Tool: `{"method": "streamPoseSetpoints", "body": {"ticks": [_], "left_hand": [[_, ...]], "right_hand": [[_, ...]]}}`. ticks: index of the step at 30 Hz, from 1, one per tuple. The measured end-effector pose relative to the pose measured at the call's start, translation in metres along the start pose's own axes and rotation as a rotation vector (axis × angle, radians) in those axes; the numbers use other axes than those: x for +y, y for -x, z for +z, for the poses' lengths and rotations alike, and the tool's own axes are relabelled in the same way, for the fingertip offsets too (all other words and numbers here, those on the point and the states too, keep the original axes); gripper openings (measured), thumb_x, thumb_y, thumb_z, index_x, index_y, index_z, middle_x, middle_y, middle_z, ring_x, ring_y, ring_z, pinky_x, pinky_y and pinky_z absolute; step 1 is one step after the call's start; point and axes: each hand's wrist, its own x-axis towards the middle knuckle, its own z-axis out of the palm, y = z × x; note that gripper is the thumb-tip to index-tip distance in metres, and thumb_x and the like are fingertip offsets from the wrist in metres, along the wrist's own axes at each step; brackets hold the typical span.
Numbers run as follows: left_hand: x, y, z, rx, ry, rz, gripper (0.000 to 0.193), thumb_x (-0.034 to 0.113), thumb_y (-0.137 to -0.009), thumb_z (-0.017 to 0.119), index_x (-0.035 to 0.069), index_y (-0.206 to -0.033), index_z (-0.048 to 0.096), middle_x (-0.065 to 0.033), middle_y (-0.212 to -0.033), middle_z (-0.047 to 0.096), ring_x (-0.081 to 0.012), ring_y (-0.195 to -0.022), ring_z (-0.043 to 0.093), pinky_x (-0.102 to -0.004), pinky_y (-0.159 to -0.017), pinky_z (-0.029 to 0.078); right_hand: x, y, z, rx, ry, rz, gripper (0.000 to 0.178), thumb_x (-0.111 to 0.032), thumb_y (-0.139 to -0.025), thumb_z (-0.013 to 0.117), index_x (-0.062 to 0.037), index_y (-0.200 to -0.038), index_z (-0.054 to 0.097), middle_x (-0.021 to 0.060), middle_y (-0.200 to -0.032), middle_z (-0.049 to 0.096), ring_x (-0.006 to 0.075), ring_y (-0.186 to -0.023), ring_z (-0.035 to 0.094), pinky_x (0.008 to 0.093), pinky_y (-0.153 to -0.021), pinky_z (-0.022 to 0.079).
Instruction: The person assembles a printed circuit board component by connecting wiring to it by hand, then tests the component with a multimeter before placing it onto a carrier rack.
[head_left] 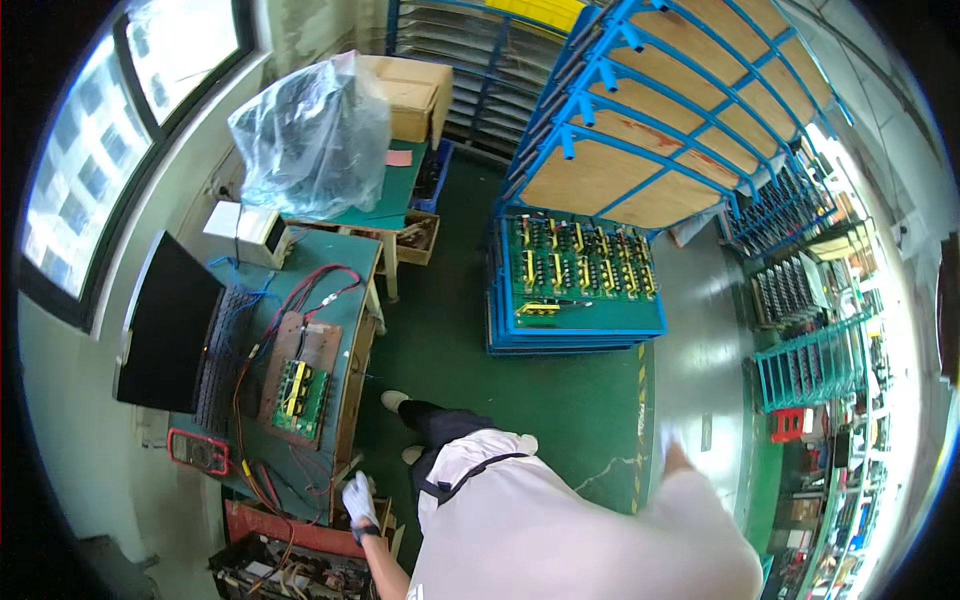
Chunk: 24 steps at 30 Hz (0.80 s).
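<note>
My left hand, in a white glove with a dark band at the wrist, is low beside the bench's near corner. Its fingers look loosely apart, with nothing visible in them. Out to the right over the floor, my right hand is smeared by motion, so its fingers cannot be made out. On the green-topped bench, a green circuit board with yellow parts lies on a brown base plate. A red-framed multimeter is at the bench's left edge, with red and dark cables nearby.
A monitor and keyboard occupy the bench's left side, near a white box-shaped device. Ahead stands a blue cart loaded with several circuit boards. Blue racking rises behind it. A crate of parts sits below the bench.
</note>
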Motion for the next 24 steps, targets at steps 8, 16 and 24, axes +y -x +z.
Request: {"method": "streamPoseSetpoints", "body": {"ticks": [8,16,24], "left_hand": [[0.182,-0.124,-0.040,-0.058,0.322,-0.048,0.040,0.037,-0.099,0.061,-0.001,-0.091,0.070,-0.0155,-0.086,0.073,-0.0242,-0.076,0.064,-0.0370,-0.073,0.050],[0.174,-0.075,-0.010,-0.007,0.220,-0.180,0.048,0.049,-0.096,0.059,0.003,-0.094,0.072,-0.0229,-0.090,0.070,-0.0389,-0.085,0.068,-0.0455,-0.074,0.051],[0.171,-0.109,0.010,0.323,0.959,-0.571,0.052,0.047,-0.103,0.052,0.001,-0.121,0.068,-0.0112,-0.116,0.073,-0.0221,-0.101,0.070,-0.0363,-0.093,0.052]], "right_hand": [[0.078,0.032,0.074,-0.189,0.479,-0.237,0.042,-0.050,-0.101,0.043,-0.0114,-0.108,0.057,0.0111,-0.110,0.058,0.0254,-0.100,0.055,0.0430,-0.086,0.043],[-0.021,0.073,0.456,-0.784,1.108,-0.711,0.046,-0.043,-0.098,0.051,-0.0149,-0.065,0.069,0.0135,-0.066,0.068,0.0241,-0.060,0.065,0.0453,-0.056,0.051],[-0.263,0.169,0.778,-1.259,0.936,-1.181,0.037,-0.036,-0.100,0.055,-0.0043,-0.115,0.068,0.0176,-0.116,0.069,0.0338,-0.111,0.064,0.0395,-0.097,0.048]]}}
